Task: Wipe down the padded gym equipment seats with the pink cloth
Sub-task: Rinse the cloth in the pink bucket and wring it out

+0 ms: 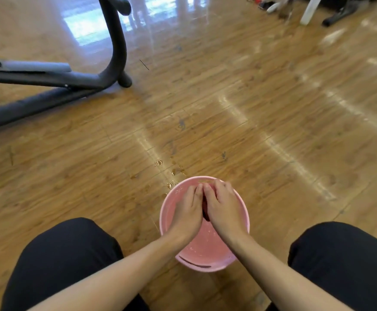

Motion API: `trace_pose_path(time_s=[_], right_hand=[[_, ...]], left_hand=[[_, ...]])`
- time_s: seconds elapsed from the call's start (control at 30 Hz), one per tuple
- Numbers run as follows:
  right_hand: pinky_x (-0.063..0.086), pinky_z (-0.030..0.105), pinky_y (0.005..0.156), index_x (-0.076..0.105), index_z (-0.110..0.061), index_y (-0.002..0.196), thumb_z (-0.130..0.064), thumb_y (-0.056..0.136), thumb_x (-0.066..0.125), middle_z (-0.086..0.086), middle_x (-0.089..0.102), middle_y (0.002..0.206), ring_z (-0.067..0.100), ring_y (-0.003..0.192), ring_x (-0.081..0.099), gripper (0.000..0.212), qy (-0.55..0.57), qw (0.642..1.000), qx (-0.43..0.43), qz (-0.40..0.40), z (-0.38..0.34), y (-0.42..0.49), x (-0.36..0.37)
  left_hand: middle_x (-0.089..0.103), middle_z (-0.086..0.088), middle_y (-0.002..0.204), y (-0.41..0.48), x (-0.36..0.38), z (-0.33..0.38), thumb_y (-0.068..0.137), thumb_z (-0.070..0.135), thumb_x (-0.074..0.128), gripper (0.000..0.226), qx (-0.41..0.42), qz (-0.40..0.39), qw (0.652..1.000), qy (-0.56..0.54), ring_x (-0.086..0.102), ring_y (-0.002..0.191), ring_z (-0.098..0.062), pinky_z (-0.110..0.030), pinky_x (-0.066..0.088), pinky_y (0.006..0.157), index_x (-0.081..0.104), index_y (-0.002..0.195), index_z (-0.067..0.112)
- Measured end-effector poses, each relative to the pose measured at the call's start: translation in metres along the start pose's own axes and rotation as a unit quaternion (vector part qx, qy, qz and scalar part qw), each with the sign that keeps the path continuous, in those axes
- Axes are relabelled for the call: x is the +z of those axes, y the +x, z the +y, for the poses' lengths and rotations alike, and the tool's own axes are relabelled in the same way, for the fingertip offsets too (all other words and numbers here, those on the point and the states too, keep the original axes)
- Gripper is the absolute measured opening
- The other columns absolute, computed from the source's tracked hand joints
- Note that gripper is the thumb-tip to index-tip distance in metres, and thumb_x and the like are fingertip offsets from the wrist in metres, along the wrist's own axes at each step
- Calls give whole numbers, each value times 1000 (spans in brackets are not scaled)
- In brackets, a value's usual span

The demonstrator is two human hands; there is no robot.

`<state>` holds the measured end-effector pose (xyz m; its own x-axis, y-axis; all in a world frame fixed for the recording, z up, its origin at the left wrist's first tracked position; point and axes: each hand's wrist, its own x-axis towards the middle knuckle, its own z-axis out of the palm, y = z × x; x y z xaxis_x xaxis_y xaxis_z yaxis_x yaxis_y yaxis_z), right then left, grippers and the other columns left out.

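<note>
A pink plastic bucket [205, 259] stands on the wooden floor between my knees. Both hands are inside it, side by side. My left hand [188, 212] and my right hand [222, 205] have their fingers curled down around a dark pink wet cloth [205, 209]. Only a narrow strip of the cloth shows in the gap between the hands. No padded seat is in view.
The black frame of a gym machine [113, 52] stands at the upper left, its base bar [26, 106] running along the floor. Water drops [174, 173] lie on the floor just beyond the bucket. Chair legs and clutter [308, 10] are at the far top right.
</note>
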<state>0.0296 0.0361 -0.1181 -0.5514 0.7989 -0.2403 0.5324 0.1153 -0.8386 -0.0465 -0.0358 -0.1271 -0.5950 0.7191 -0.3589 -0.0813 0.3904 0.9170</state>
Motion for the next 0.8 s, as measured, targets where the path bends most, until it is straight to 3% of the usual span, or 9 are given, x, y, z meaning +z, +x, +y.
trace_pose_path(time_s=[0.07, 0.2, 0.3, 0.43, 0.53, 0.63, 0.67, 0.7, 0.8], right_hand=[[42, 32, 78, 54, -18, 88, -32, 104, 42, -4, 51, 94, 14, 91, 48, 25, -63, 996, -56, 39, -2, 3, 1], [50, 39, 50, 52, -20, 79, -31, 107, 40, -2, 61, 67, 12, 59, 61, 32, 36, 998, -14, 59, 5, 4, 16], [48, 43, 53, 50, -19, 72, -29, 107, 38, -2, 57, 61, 13, 56, 57, 38, 10, 996, -35, 78, 7, -7, 29], [51, 42, 47, 49, -20, 72, -29, 108, 36, -3, 57, 59, 12, 52, 61, 39, -12, 998, -51, 41, 16, 4, 29], [51, 41, 49, 58, -14, 75, -26, 107, 35, 5, 63, 62, 24, 56, 64, 41, 9, 999, 32, 17, 24, 23, 25], [44, 31, 51, 66, -13, 81, -38, 109, 30, 6, 67, 68, 23, 62, 66, 52, -8, 992, 124, -22, 41, 27, 25], [41, 30, 53, 65, -12, 80, -43, 109, 29, 4, 66, 67, 22, 63, 64, 55, -42, 989, 138, -40, 47, 29, 24], [39, 31, 57, 61, -13, 76, -46, 108, 31, 2, 62, 65, 20, 63, 61, 55, -80, 985, 144, -58, 55, 32, 22], [44, 30, 69, 60, -13, 72, -45, 104, 49, 0, 62, 64, 19, 66, 63, 47, -169, 968, 137, -121, 75, 47, 26]], left_hand=[[74, -1, 90, 5, 0, -3, 114, 34, 38, 34, 2, 20, 1000, 1, 73, 83, -17, -35, 60, 72, 65, 107, 15], [76, -4, 89, 11, 2, -1, 113, 41, 34, 43, -25, 37, 998, -45, 75, 85, -20, -35, 62, 70, 70, 106, 18], [78, -7, 88, 12, 0, -5, 114, 38, 33, 49, -41, 42, 998, -39, 76, 85, -17, -26, 59, 66, 73, 99, 15], [76, -16, 85, 10, -1, -3, 115, 37, 30, 54, -32, 9, 998, -46, 75, 79, -32, -43, 61, 65, 73, 99, 7], [68, -12, 70, 11, 1, -8, 115, 34, 31, 51, 12, -4, 1000, -11, 67, 64, -29, -48, 57, 61, 68, 93, 7], [66, -4, 74, 20, -9, -21, 114, 31, 37, 39, 57, -80, 989, 109, 65, 69, -24, -48, 53, 68, 57, 86, 14], [64, 2, 81, 22, -15, -26, 114, 32, 37, 36, 95, -103, 968, 209, 61, 76, -20, -45, 50, 74, 54, 86, 17], [61, 6, 91, 23, -22, -31, 113, 37, 34, 35, 152, -108, 922, 340, 57, 87, -18, -41, 46, 83, 54, 90, 20], [64, -1, 133, 21, -43, -50, 108, 53, 27, 55, 301, -84, 751, 582, 57, 125, -24, -44, 45, 112, 64, 129, 19]])
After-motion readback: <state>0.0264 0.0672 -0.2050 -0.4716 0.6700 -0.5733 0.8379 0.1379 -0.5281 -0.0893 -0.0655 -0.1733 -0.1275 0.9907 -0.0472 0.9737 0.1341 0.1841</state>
